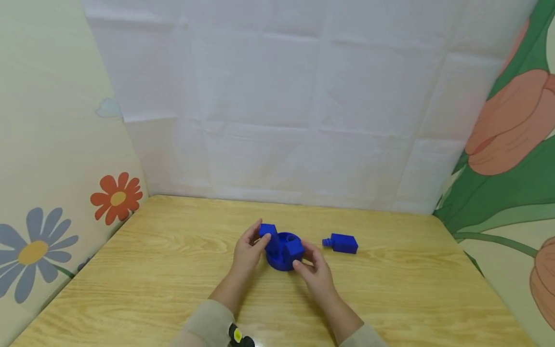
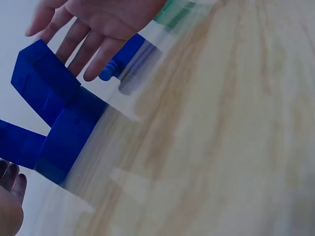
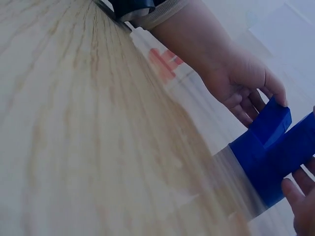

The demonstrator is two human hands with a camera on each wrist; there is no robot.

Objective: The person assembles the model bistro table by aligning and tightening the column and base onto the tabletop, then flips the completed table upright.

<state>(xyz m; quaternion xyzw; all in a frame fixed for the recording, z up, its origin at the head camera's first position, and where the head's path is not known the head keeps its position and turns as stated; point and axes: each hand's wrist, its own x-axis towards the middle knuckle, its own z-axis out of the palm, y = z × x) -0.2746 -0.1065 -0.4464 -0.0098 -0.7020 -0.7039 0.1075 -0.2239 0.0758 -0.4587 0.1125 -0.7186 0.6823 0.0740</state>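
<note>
A round blue base [image 1: 282, 264] rests on the table, with an open ring-shaped socket [image 1: 291, 238] at its back. Two blue rectangular blocks stand tilted outward from it. My left hand [image 1: 248, 253] pinches the left block [image 1: 268, 229] near its top, thumb on the near face. Around the right block [image 1: 295, 247] is my right hand [image 1: 320, 275], its thumb and fingers spread on either side. The left wrist view shows that hand's [image 2: 106, 22] fingers fairly straight, fingertips right by the block [image 2: 42, 76]. Where the blocks meet the base is partly hidden.
A loose blue block with a threaded neck [image 1: 342, 243] lies on its side, right of my right hand. The wood-grain table [image 1: 173, 246] ends at a white cloth [image 1: 260, 120] behind. Flower-printed sheets [image 1: 52, 144] stand at both sides.
</note>
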